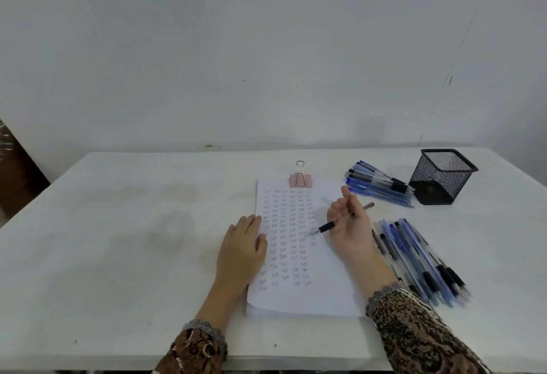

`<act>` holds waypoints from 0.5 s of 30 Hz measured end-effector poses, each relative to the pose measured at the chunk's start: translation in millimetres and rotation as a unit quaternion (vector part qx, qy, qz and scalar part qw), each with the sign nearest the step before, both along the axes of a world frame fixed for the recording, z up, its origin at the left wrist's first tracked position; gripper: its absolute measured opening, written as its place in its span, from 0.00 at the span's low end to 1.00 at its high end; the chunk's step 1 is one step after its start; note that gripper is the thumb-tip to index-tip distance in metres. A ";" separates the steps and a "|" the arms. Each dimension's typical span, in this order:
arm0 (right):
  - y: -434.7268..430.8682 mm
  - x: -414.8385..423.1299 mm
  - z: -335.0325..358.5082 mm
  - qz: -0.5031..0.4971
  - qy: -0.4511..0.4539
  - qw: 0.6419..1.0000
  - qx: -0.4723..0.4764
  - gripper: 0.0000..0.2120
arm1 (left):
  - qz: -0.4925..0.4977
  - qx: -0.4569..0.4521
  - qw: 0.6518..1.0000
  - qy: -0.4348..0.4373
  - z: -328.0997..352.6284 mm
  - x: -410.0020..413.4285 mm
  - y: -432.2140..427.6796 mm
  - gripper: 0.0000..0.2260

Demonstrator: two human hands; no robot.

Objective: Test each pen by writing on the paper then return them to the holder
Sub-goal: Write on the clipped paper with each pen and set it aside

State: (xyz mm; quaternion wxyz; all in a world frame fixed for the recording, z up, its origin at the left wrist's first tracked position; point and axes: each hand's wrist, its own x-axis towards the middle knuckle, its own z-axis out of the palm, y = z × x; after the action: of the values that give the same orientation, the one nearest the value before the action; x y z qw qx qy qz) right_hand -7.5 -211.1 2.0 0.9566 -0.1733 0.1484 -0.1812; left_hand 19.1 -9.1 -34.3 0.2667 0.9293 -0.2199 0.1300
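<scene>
- white table top (133, 225) fills the lower half of the frame. its far edge meets a pale wall (266, 47) and its near edge runs along the bottom. the left half is a wide bare stretch, a bit smudged.
- black mesh holder (441, 178) stands upright at the upper right of the table, square with an open top. the pens in sight lie on the table outside it.
- far pile of pens (379, 185) sits just left of the holder, with blue and clear barrels and their dark-grip ends nearly touching its base.
- near pile of pens (420, 258) fans out at the lower right, just right of the paper, and looks blurry toward the tips.
- paper (325, 284) is a thin white stack mid-frame, covered in columns of small handwritten marks. a pink binder clip (300, 180) with wire loops clamps its top edge.
- left hand (242, 246) lies flat, palm down with fingers straight, on the paper's left edge.
- right hand (352, 225) is palm-up over the right side of the paper, fingers loosely curled round a pen (327, 227).
- that pen has a black grip and slants with its tip down-left, just over the written rows. can't tell if the tip touches the sheet.
- patterned brown sleeves (414, 329) with grey lace cuffs come in from the bottom edge.
</scene>
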 end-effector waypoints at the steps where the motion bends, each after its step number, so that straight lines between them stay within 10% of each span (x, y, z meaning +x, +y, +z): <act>1: 0.0 -0.4 -1.5 0.006 0.009 1.000 -0.018 0.16 | -0.002 0.000 1.000 -0.004 0.4 -0.4 0.0 0.29; 5: 0.6 -5.9 -0.3 0.037 0.065 0.990 -0.119 0.27 | -0.012 0.006 1.000 0.023 3.5 -0.6 -0.8 0.30; 9: 1.6 -16.1 1.5 0.067 0.063 0.981 -0.171 0.09 | -0.012 0.015 0.999 0.041 6.3 -0.9 -1.2 0.24; 15: 5.8 -24.7 -0.3 0.082 0.065 0.937 -0.332 0.13 | -0.007 0.019 0.998 0.053 6.7 -1.2 -1.1 0.20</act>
State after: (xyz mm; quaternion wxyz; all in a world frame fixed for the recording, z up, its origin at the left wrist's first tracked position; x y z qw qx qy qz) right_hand -32.2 -205.4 1.6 0.8442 -0.5043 0.1268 -0.1299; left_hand 17.9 -10.2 -27.6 0.2609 0.9385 -0.2138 0.0743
